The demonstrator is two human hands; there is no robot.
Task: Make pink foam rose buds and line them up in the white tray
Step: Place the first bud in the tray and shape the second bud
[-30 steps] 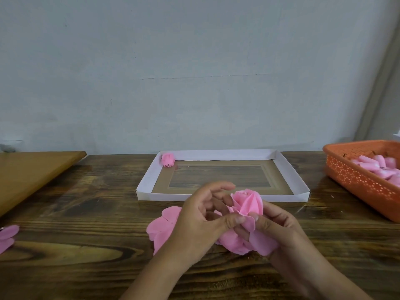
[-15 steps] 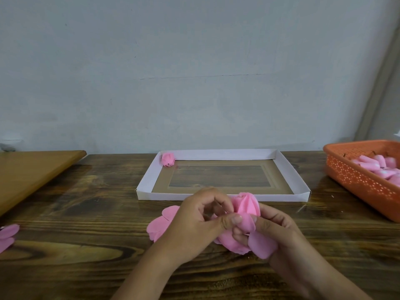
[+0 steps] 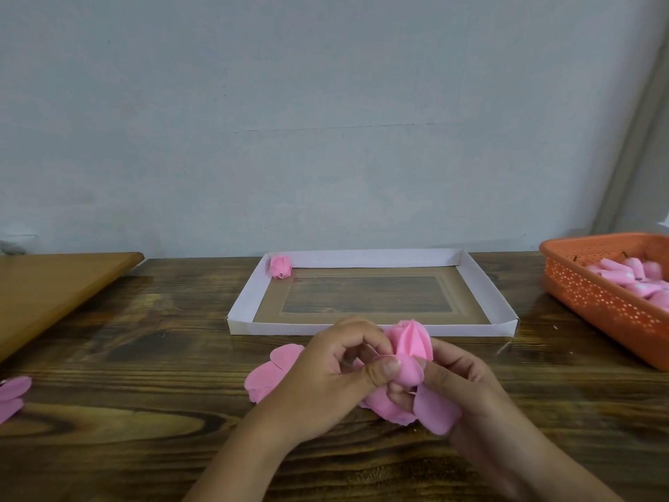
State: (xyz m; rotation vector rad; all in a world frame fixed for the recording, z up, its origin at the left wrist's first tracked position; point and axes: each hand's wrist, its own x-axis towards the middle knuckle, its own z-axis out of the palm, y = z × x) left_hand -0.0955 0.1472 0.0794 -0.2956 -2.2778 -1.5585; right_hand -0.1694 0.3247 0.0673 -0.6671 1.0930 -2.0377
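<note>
Both hands work a pink foam rose bud (image 3: 412, 344) just in front of the white tray (image 3: 242, 302). My left hand (image 3: 325, 382) pinches a petal against the bud's side with thumb and fingers. My right hand (image 3: 467, 389) grips the bud from below and the right, with loose petals (image 3: 434, 411) hanging under it. One finished rose bud (image 3: 281, 267) lies in the tray's far left corner. More loose pink petals (image 3: 268, 375) lie on the table behind my left hand.
An orange perforated basket (image 3: 601, 302) with several pink foam pieces (image 3: 630, 277) stands at the right. A light wooden board (image 3: 54, 288) lies at the left. Pink petals (image 3: 12, 396) poke in at the left edge. The dark wooden table (image 3: 144, 356) meets a grey wall.
The bud has dropped slightly toward the table. My left fingers have curled in tighter and pressed a petal closer around the bud. The right hand keeps its grip.
</note>
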